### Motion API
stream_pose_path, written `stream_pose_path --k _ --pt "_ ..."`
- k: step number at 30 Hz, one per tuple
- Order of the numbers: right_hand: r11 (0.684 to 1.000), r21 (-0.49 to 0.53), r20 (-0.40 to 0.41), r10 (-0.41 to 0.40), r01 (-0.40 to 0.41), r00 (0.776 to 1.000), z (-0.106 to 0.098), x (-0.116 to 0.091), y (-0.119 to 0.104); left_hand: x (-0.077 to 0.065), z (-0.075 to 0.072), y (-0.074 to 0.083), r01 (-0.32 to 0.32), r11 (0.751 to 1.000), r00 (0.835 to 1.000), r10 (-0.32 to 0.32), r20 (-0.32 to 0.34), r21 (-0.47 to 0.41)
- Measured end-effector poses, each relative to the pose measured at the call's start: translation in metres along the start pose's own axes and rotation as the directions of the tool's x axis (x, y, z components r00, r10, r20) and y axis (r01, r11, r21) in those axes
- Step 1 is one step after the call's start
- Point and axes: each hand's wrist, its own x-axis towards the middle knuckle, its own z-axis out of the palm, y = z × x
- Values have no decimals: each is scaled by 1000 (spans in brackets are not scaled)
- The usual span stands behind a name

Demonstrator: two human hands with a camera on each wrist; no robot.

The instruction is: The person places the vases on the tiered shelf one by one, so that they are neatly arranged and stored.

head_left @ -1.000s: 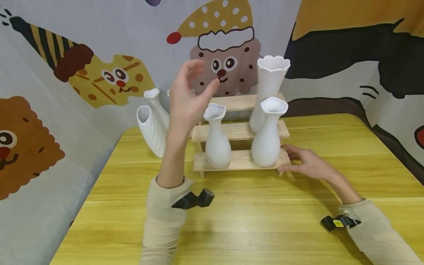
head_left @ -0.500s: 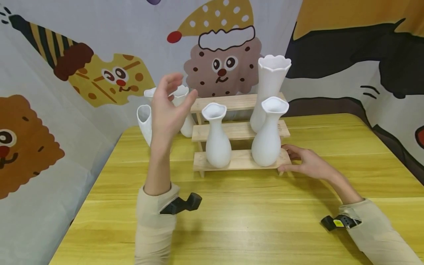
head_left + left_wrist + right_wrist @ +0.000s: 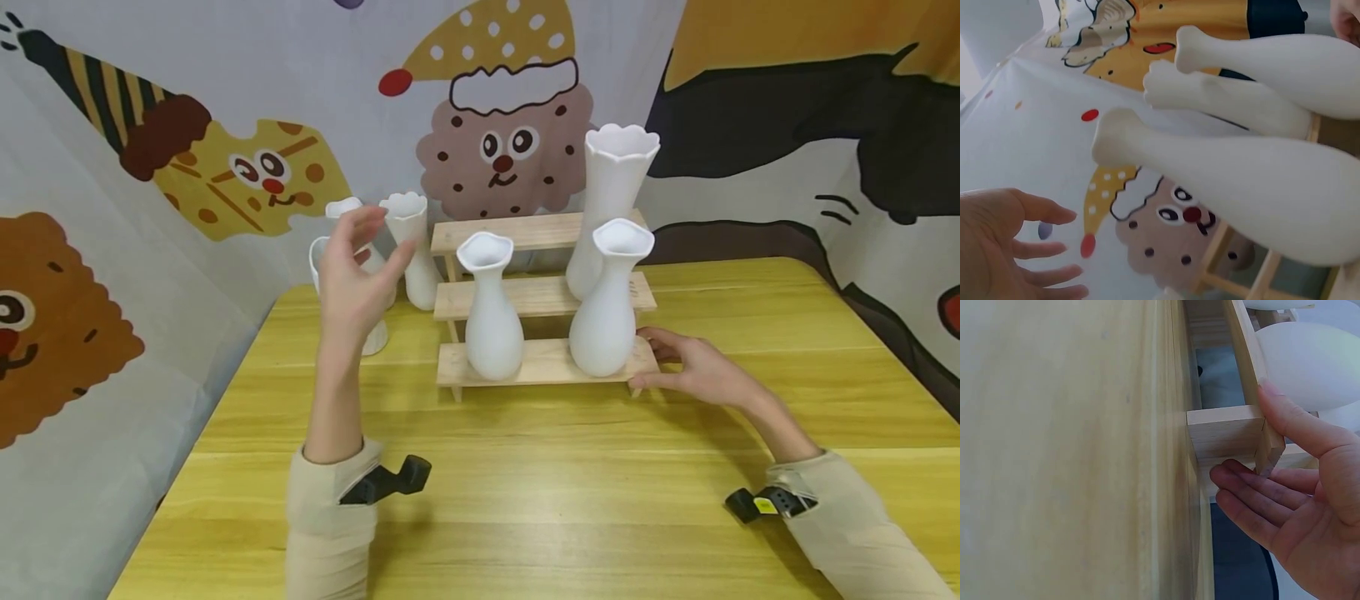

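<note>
My left hand (image 3: 351, 287) is raised at the left, its fingers spread and loosely bent around nothing. Partly hidden behind it are white vases: one with a flared mouth (image 3: 343, 206), a textured one whose base (image 3: 375, 337) shows, and a scalloped one (image 3: 417, 262) just to its right. At the right end of the wooden tiered stand (image 3: 543, 367), my right hand (image 3: 701, 371) grips the lowest shelf, thumb on top and fingers underneath in the right wrist view. Two slender white vases, left (image 3: 495, 333) and right (image 3: 603, 325), stand on that shelf. A tall scalloped vase (image 3: 615, 183) stands on the middle shelf.
The stand is on a yellow wood-grain table (image 3: 517, 500). Behind it hangs a cloth backdrop (image 3: 262, 83) with cartoon food figures. The stand's top shelf (image 3: 510, 233) runs close in front of that cloth.
My left hand has moved left and down, from beside the lower-left vase on the stand to in front of the vases at the left. My right hand has stayed on the shelf end.
</note>
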Motion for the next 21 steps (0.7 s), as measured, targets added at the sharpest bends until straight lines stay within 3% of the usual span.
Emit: stream_pose_path --k 6,14,21 --pt "1000 -1 -2 -6 6 1000 0 1 1 -3 -9 -16 27 999 1000 -27 -15 27" --pt "1000 -9 -5 -4 4 1000 0 1 3 -5 -18 -42 58 996 994 -52 -97 62" --pt "999 -22 -18 -24 23 1000 0 1 1 -6 -25 -59 20 995 983 -2 -181 102"
